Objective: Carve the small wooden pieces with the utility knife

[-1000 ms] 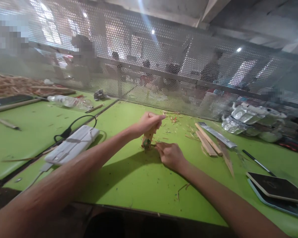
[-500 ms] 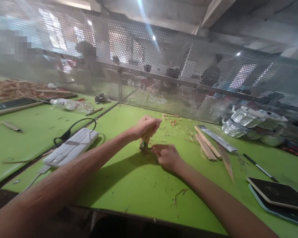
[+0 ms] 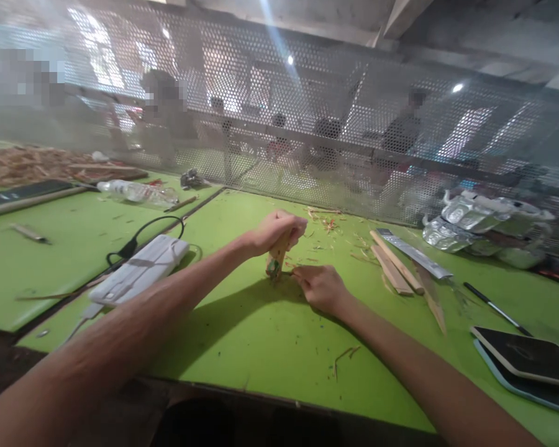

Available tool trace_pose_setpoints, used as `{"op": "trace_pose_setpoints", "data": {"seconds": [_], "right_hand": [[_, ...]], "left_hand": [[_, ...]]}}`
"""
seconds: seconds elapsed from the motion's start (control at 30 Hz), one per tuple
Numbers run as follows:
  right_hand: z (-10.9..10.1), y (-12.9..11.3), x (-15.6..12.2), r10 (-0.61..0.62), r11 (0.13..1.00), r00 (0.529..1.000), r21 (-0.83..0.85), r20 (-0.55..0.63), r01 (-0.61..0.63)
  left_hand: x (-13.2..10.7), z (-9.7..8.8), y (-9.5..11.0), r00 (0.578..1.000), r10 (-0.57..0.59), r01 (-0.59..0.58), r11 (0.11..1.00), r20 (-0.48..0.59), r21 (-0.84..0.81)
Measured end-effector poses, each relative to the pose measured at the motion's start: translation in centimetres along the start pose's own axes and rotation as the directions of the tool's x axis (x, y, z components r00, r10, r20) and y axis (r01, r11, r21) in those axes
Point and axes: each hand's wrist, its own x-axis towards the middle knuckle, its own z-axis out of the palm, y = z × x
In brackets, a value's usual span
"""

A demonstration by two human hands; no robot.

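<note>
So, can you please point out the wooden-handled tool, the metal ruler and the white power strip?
wooden-handled tool (image 3: 276, 257), head view, on the handle below the fist
metal ruler (image 3: 414, 254), head view, mid-blade
white power strip (image 3: 140, 277), head view, top face

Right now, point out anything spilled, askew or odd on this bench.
Wood shavings lie scattered on the green table beyond the left hand and right hand. A plastic bottle lies toppled on its side at far left.

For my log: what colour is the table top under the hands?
Bright lime green table top, strewn with wood shavings; the head view shows it clearly.
</note>
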Motion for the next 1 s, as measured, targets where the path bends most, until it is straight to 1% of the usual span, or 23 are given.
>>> {"op": "trace_pose_setpoints", "data": {"seconds": [0.07,0.13,0.2,0.3,0.4,0.53,0.67,0.73,0.77,0.83,0.93,1.0], "right_hand": [[-0.2,-0.5,0.3,-0.037,0.999,0.998,-0.030,0.057,0.038],[-0.3,-0.9,0.4,-0.056,0.997,0.997,-0.050,0.060,0.059],[-0.1,-0.9,0.2,-0.049,0.997,0.999,-0.051,-0.002,0.049],[0.4,-0.5,-0.3,-0.035,0.999,0.993,-0.025,-0.117,0.033],[0.8,-0.2,-0.4,-0.012,1.000,0.989,-0.024,-0.150,0.009],[0.6,-0.6,-0.4,0.017,0.997,0.996,-0.079,-0.090,-0.025],[-0.1,-1.3,-0.3,0.054,0.990,0.998,-0.129,0.014,-0.052],[-0.2,-1.5,-0.4,0.059,0.989,0.998,-0.136,0.034,-0.053],[-0.2,-1.4,-0.4,0.058,0.990,0.998,-0.130,0.024,-0.055],[0.0,-1.2,-0.4,0.046,0.994,0.999,-0.102,-0.021,-0.048],[0.6,-0.6,-0.4,0.001,0.999,0.995,-0.052,-0.098,-0.006],[0.8,-0.2,-0.2,-0.028,0.999,0.989,-0.037,-0.148,0.022]], "left_hand": [[0.0,0.4,0.3,1.000,0.002,-0.003,1.000,-0.030,-0.007],[0.0,0.6,0.5,0.998,0.007,-0.007,1.000,-0.066,-0.002],[-0.2,0.6,0.5,0.997,0.018,-0.018,1.000,-0.071,0.000],[-0.3,0.3,0.3,0.999,0.024,-0.024,1.000,-0.030,-0.002],[-0.4,0.2,0.3,0.999,0.025,-0.025,0.999,-0.021,0.026],[-0.5,0.4,0.5,0.998,0.026,-0.022,0.998,-0.057,0.059],[-0.6,0.3,0.5,0.997,0.011,-0.006,0.998,-0.081,0.061],[-0.6,0.4,0.5,0.995,0.003,0.004,0.998,-0.102,0.070],[-0.6,0.6,0.5,0.992,0.000,0.011,0.997,-0.129,0.080],[-0.7,1.2,0.7,0.973,0.002,0.025,0.993,-0.232,0.113],[-0.8,2.3,1.1,0.912,0.015,0.058,0.984,-0.410,0.167],[-0.9,2.8,1.5,0.890,0.006,0.084,0.981,-0.455,0.177]]}}
